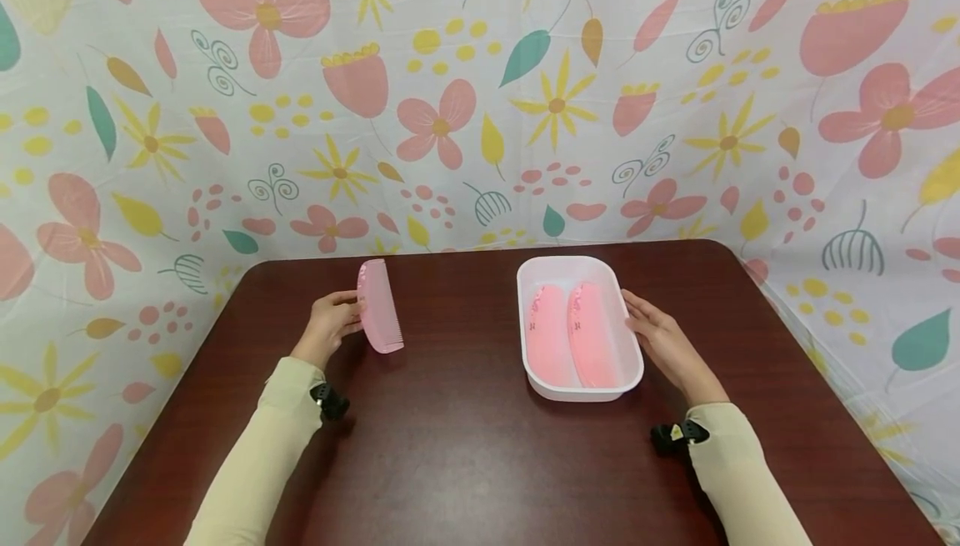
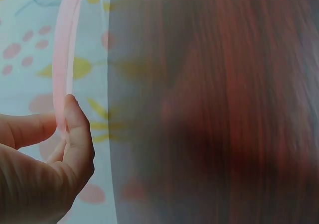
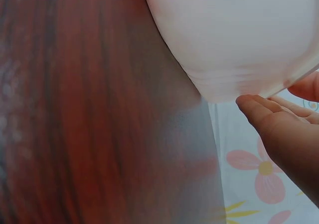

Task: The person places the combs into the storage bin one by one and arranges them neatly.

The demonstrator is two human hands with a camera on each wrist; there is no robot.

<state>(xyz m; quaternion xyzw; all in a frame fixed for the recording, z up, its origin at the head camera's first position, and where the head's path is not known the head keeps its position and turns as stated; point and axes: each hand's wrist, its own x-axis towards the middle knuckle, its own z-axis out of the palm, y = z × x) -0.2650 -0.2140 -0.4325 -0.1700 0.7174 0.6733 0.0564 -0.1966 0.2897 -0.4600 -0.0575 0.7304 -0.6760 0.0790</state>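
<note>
My left hand (image 1: 330,325) pinches a pink comb (image 1: 380,308) by its curved back edge, between thumb and fingers. The comb is held up on edge at the left part of the table, its teeth facing right. In the left wrist view, the comb (image 2: 62,59) appears edge-on, rising from the fingertips (image 2: 75,114). My right hand (image 1: 663,342) touches the right side of a white plastic basin (image 1: 555,393), its fingers fairly straight against the rim and wall. Inside the basin lie two more pink combs (image 1: 549,333), side by side.
A dark brown wooden table (image 1: 457,446) lies under everything. Behind and around it hangs a white cloth (image 1: 465,196) with flower and leaf prints. A black wrist strap with a small device (image 1: 330,402) sits on each forearm.
</note>
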